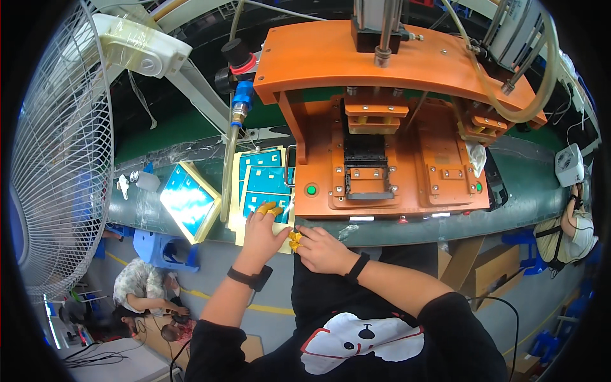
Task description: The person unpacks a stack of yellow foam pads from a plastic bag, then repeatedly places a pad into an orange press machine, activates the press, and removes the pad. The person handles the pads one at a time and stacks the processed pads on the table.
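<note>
Black shirt (429, 356) with a white dog print (363, 344) is nearest, below both hands. The left hand (259, 230) lays its fingers, with yellow finger cots (274, 211), on the blue-faced sheets (268, 181), which are on the green surface (375, 237), just left of the orange pneumatic press (312, 60). The right hand (323, 248) is curled close beside it; whether either hand grasps something, I cannot tell
</note>
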